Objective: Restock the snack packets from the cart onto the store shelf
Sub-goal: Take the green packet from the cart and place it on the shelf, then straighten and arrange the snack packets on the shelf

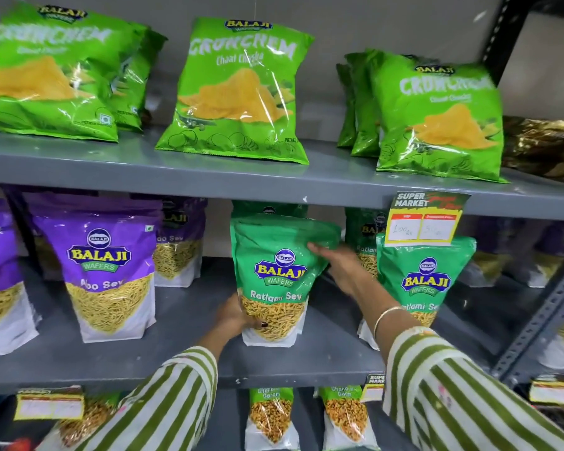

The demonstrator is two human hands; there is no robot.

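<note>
A green Ratlami Sev packet [279, 275] stands upright on the middle shelf [183, 362], near its front edge. My left hand [236, 315] grips the packet's lower left corner, thumb on the front. On the packet's upper right side rests my right hand [337, 266], its fingers curled round the edge. Another green Ratlami Sev packet [424, 281] stands just to the right, and more of them sit behind. The cart is out of view.
Purple Aloo Sev packets [108, 275] fill the middle shelf's left side. Light green Crunchem chip bags [241, 92] line the top shelf [274, 177]. A yellow price tag [420, 219] hangs from that shelf's edge. Chana packets [271, 415] stand on the shelf below.
</note>
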